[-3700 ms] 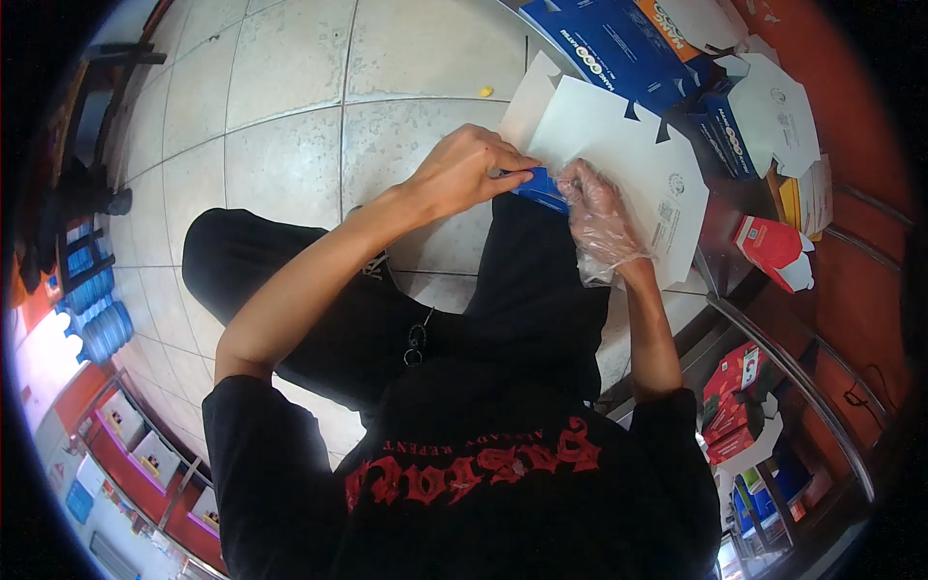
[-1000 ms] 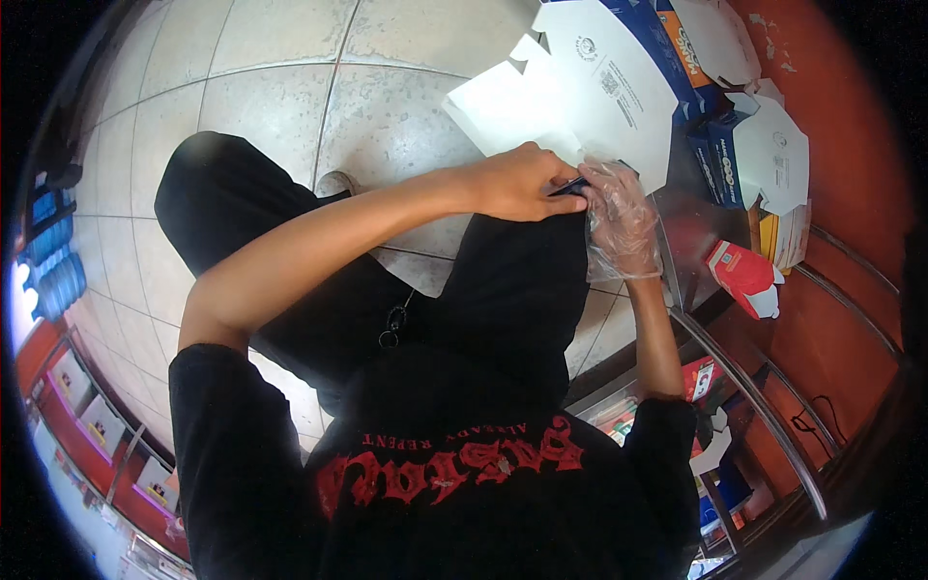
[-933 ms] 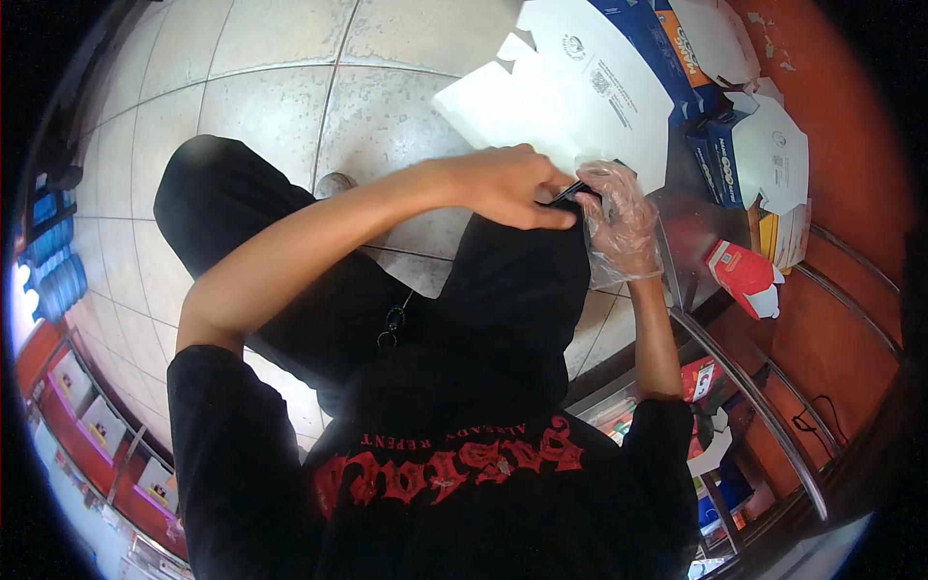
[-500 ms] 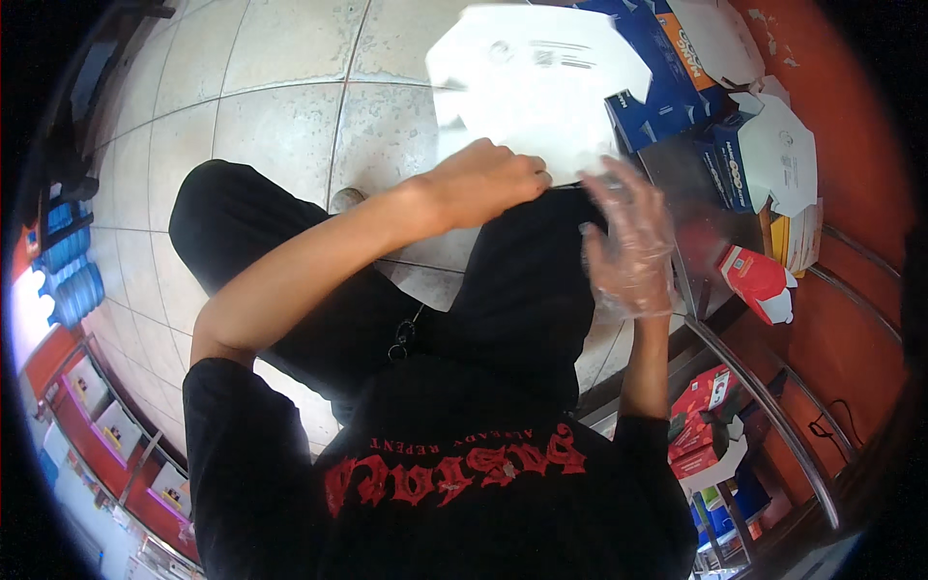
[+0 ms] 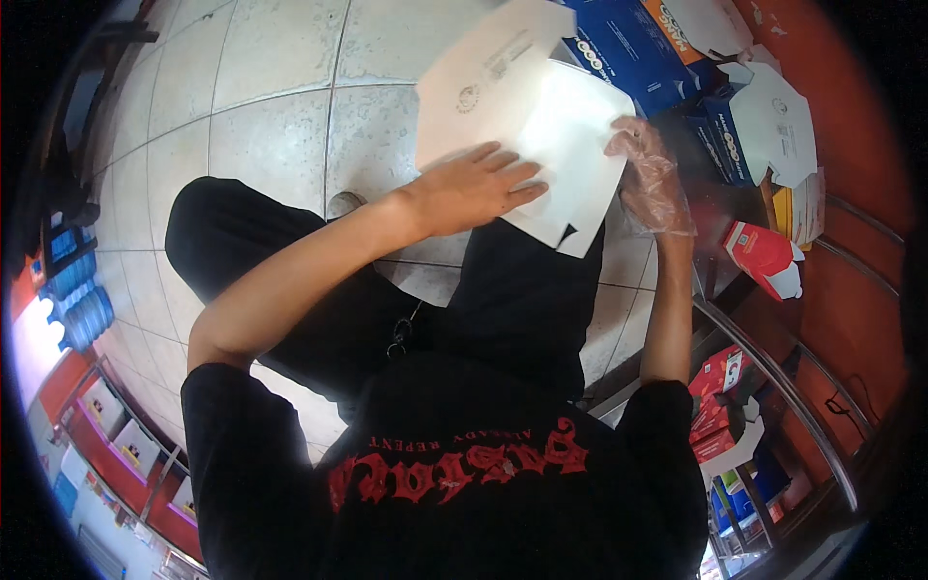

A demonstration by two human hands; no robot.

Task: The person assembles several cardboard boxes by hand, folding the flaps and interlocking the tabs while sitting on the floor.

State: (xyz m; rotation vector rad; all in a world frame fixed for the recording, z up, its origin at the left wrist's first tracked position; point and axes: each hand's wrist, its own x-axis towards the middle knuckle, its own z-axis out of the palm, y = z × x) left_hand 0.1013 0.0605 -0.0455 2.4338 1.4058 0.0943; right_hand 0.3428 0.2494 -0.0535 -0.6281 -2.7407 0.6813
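Note:
A white food carton blank, partly folded, lies over my right knee, its plain inner side up. Its wide upper-left panel carries small grey print, and a corner at the top shows blue. My left hand, bare, rests on the lower-left part of it with fingers stretched and spread. At the right edge my right hand, in a clear plastic glove, has its fingers curled round the card; the thumb is hard to make out.
Blue cartons and a folded-open blue-and-white one lie at the upper right. A red carton sits closer, beside a metal rail. More red cartons are at lower right. Pale floor tiles spread at left.
The carton blank has turned and tilted, its lower corner coming toward me. My left hand's fingers have uncurled onto it. My right hand has moved up and right and taken its edge.

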